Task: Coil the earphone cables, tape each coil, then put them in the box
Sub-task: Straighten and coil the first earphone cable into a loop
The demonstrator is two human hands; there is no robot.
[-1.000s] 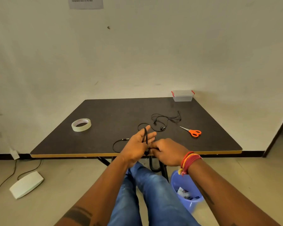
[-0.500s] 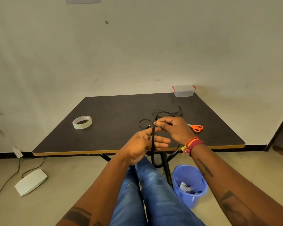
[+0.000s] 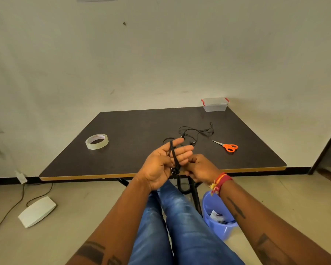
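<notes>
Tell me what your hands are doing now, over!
Left hand flat, cable looped over its fingers. Right hand pinching cable low. Tape, scissors, box untouched. Nothing in the way.

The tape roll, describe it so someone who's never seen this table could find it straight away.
Start at the dark square table against the pale wall and go to its left side. The tape roll lies flat there, alone, well apart from the black earphone cable and the orange-handled scissors on the right. It is the only pale, translucent ring on the table.
</notes>
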